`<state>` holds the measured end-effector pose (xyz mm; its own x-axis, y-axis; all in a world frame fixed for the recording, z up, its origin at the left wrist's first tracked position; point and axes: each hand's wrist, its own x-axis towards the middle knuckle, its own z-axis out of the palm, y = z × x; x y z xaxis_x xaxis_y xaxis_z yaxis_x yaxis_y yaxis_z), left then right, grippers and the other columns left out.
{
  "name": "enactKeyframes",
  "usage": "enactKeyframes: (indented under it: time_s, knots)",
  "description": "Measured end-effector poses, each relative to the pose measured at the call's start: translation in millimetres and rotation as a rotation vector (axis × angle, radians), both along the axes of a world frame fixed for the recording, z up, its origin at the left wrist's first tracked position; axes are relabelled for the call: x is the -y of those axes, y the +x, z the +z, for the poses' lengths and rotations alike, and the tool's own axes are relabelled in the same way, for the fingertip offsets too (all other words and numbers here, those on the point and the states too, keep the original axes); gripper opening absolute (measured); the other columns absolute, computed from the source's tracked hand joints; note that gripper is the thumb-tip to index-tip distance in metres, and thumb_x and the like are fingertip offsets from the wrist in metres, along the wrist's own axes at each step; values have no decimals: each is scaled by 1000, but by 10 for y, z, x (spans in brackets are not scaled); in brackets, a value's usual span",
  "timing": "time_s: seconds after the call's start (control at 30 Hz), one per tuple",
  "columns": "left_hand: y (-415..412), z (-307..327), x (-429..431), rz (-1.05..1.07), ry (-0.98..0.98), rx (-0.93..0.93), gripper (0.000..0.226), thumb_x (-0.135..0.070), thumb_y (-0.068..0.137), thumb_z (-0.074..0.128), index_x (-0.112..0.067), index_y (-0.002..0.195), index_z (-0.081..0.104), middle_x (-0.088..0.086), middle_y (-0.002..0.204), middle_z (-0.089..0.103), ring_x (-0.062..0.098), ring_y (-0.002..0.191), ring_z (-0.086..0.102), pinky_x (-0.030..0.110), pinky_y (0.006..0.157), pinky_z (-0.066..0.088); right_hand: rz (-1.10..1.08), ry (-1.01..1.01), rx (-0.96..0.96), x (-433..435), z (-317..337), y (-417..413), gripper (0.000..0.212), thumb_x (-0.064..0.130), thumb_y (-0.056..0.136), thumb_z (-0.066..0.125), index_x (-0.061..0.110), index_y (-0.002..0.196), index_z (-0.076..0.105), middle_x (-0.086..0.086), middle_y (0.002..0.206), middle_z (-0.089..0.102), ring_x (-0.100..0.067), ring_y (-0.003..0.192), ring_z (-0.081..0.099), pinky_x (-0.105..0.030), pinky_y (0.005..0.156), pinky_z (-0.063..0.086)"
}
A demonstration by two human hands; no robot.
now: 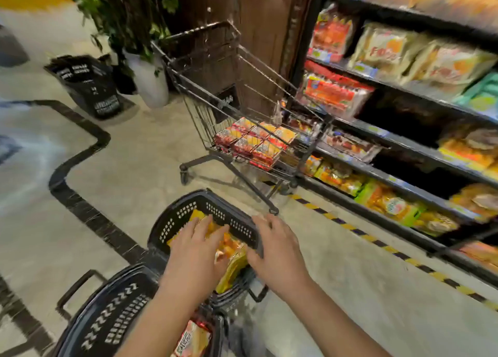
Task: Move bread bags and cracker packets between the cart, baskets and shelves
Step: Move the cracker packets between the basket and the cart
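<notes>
As I looked down through the head camera, my left hand (194, 249) lay flat on the yellow bread bags (235, 265) in the black basket (188, 208), fingers straight and spread. My right hand (277, 251) rested at its right rim, fingers also apart, gripping nothing. Cracker packets (256, 141) sat stacked in the cart (207, 60), beside the shelves (404, 87).
</notes>
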<state>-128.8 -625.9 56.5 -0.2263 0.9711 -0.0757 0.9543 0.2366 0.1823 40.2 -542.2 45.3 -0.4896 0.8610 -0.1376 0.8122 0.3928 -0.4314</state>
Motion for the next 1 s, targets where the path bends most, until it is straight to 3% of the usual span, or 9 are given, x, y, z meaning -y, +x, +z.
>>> enactKeyframes:
  time_s: [0.2, 0.3, 0.37, 0.47, 0.57, 0.73, 1.0]
  knots:
    - [749, 551, -322, -288, 34, -62, 63, -55, 92, 62, -32, 149, 50, 4, 162, 39, 33, 152, 29, 55, 122, 25, -149, 60, 57, 29, 645, 1005, 66, 50, 96, 56, 36, 156, 32, 1, 160, 33, -21, 148, 28, -39, 125, 17]
    - [1122, 746, -464, -342, 40, -90, 63, -58, 92, 60, -33, 148, 50, 5, 162, 38, 33, 152, 28, 55, 123, 24, -186, 80, 84, -13, 821, 1450, 67, 53, 97, 54, 38, 157, 29, 2, 163, 28, -20, 151, 23, -40, 126, 14]
    - [1374, 819, -627, -373, 31, -108, 65, -58, 96, 53, -35, 155, 38, 3, 169, 23, 32, 156, 16, 52, 126, 14, -200, 103, 100, -101, 917, 1732, 66, 54, 97, 55, 39, 156, 30, 3, 164, 26, -21, 151, 21, -40, 125, 13]
    - [1791, 932, -968, -388, -14, -151, 69, -59, 98, 50, -34, 159, 29, 2, 171, 16, 33, 157, 9, 53, 126, 7, -204, 128, 115, -341, 1023, 2147, 66, 55, 97, 54, 40, 156, 30, 2, 165, 23, -22, 153, 17, -44, 126, 11]
    - [2225, 1032, -1316, -401, 3, -198, 68, -59, 92, 59, -29, 152, 45, 6, 166, 31, 37, 154, 23, 59, 124, 19, -200, 132, 114, -689, 1084, 2587, 68, 57, 97, 54, 40, 157, 29, 1, 167, 20, -23, 155, 14, -47, 128, 4]
    - [2857, 1047, -1977, -379, -23, -220, 70, -62, 99, 43, -34, 160, 23, 0, 172, 5, 32, 158, 2, 52, 127, 2, -178, 146, 104, -1335, 1112, 3259, 69, 57, 98, 53, 41, 158, 25, 1, 167, 20, -23, 154, 15, -48, 128, 6]
    - [3217, 1006, -2766, -279, -63, -167, 64, -59, 99, 47, -35, 156, 33, 2, 171, 14, 30, 158, 7, 51, 126, 3, -122, 127, 59, -2341, 1069, 3611, 69, 57, 97, 54, 41, 159, 27, 5, 165, 26, -20, 154, 20, -48, 128, 13]
